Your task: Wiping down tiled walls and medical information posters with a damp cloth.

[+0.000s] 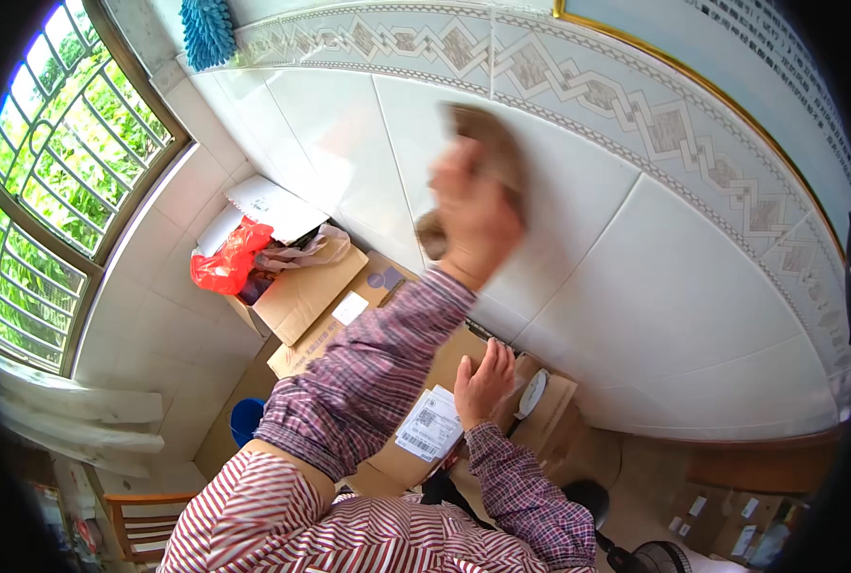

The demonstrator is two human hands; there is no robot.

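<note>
My left hand (479,208) is raised against the white wall tiles (576,186), blurred, with its fingers closed on a brown cloth (501,143). Part of the cloth also shows below and left of the fingers. My right hand (484,379) rests palm down, fingers spread, on a cardboard box (461,351) close to the foot of the tiled wall. Beside that hand, white printed labels (430,424) lie on the cardboard. Both forearms wear checked sleeve covers.
Left of my arm stands an open carton (314,294) with a red plastic bag (232,258). A blue container (246,422) and wooden chair (150,526) are lower left, a barred window (60,165) far left. A gold-framed board (741,86) hangs upper right; a fan (658,557) is below.
</note>
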